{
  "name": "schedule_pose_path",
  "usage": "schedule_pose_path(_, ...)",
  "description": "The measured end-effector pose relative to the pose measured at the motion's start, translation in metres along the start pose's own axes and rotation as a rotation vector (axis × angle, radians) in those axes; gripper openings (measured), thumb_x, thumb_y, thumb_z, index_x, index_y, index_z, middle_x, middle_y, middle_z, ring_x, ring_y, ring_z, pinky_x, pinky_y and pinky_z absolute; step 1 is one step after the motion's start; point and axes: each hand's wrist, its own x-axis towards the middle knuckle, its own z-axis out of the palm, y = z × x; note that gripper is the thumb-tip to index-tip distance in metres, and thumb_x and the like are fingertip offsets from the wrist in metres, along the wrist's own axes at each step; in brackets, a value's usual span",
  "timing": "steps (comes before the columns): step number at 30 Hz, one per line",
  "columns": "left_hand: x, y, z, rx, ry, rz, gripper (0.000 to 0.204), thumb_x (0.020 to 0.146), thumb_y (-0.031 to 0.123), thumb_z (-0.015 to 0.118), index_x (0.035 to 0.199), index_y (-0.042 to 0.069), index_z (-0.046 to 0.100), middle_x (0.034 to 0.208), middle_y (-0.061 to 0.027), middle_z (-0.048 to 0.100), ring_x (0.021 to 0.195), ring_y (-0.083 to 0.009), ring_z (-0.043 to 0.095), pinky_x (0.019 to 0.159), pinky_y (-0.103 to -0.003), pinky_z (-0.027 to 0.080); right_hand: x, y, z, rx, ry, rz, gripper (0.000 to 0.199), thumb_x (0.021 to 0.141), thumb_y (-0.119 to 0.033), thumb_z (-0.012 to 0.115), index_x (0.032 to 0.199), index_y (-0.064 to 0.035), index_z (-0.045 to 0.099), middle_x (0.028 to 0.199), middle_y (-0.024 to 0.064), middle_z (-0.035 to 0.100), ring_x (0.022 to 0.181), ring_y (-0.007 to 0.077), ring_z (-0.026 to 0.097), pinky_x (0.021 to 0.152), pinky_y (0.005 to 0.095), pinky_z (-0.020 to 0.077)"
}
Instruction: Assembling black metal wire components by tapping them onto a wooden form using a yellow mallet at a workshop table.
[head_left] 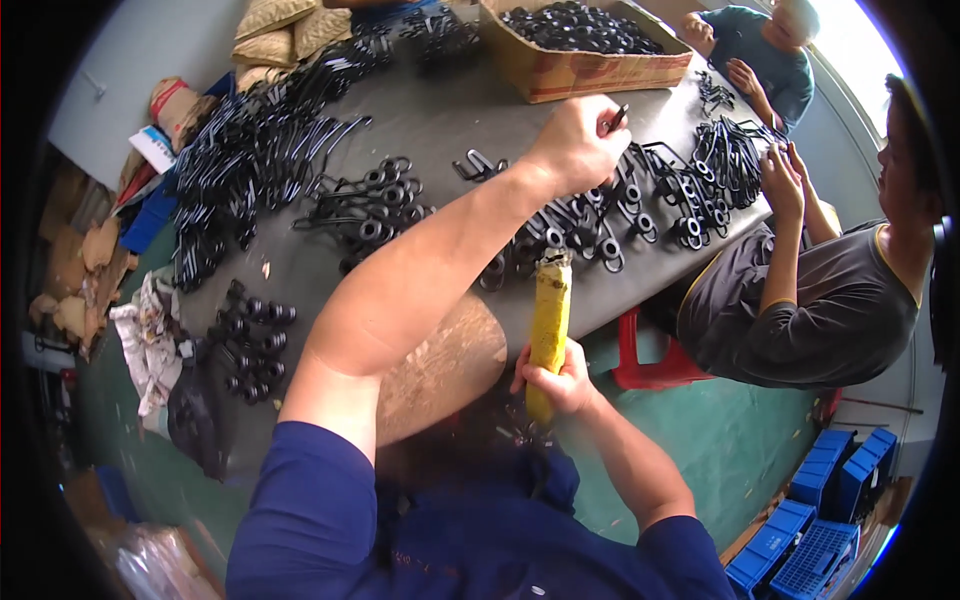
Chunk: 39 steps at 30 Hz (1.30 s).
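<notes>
My left hand (578,145) is raised over the table, its arm stretched across from the left. Its fingers are closed on a small dark part (618,118), of which only a short end sticks out. Closer to my body, my right hand (562,378) grips a yellow-wrapped bar (551,310) near its lower end. The bar stands roughly upright, with a worn, dark tip at the top. Just beyond that tip lie black metal hooks with round rings (600,225). A brown, worn board (445,370) shows beneath my left forearm.
Piles of black hooks (270,150) cover the table's left side. A cardboard box (590,70) of black rings stands at the far edge. Two people work on the right, one (820,290) near a red stool (645,360). Blue crates (810,550) sit on the floor at lower right.
</notes>
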Motion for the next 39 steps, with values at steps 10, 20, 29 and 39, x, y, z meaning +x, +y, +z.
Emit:
schedule_pose_path(10, -0.202, 0.064, -0.093, 0.462, 0.123, 0.221, 0.012, 0.096, 0.009, 0.057, 0.099, -0.001, 0.062, 0.070, -0.0006, 0.059, 0.060, -0.0049, 0.057, 0.052, -0.020, 0.046, -0.060, -0.014, 0.033, -0.117, 0.110, 0.021, 0.030, 0.082, 0.004, 0.061, 0.109, -0.0004, 0.049, 0.080, 0.0060, 0.060, 0.069, 0.0139, 0.062, 0.063, 0.0280, 0.0526)
schedule_pose_path(20, -0.298, 0.025, -0.112, 0.407, 0.197, 0.068, 0.008, 0.092, 0.001, 0.062, 0.099, -0.003, 0.063, 0.072, -0.0021, 0.062, 0.061, -0.0051, 0.057, 0.054, -0.022, 0.047, -0.062, -0.115, 0.133, -0.474, 0.005, -0.493, 0.039, 0.085, -0.021, 0.062, 0.114, -0.0004, 0.045, 0.078, 0.0093, 0.057, 0.067, 0.0190, 0.061, 0.059, 0.0330, 0.0521)
schedule_pose_path(29, -0.309, 0.021, -0.125, 0.540, 0.322, 0.281, 0.008, 0.088, 0.005, 0.065, 0.092, -0.001, 0.064, 0.065, -0.0133, 0.059, 0.052, -0.0154, 0.055, 0.051, -0.029, 0.044, -0.060, -0.089, 0.153, -0.516, 0.151, 0.236, 0.025, 0.085, -0.007, 0.064, 0.104, -0.0001, 0.050, 0.075, 0.0047, 0.057, 0.057, 0.0115, 0.057, 0.052, 0.0272, 0.0493)
schedule_pose_path(39, -0.308, 0.019, -0.124, 0.516, 0.313, 0.285, 0.014, 0.087, 0.011, 0.064, 0.079, 0.000, 0.061, 0.064, -0.0177, 0.058, 0.055, -0.0304, 0.054, 0.052, -0.038, 0.043, -0.050, -0.022, 0.117, -0.846, 0.060, 0.311, 0.030, 0.085, -0.018, 0.068, 0.103, 0.0013, 0.053, 0.077, 0.0060, 0.060, 0.066, 0.0138, 0.059, 0.058, 0.0300, 0.0493)
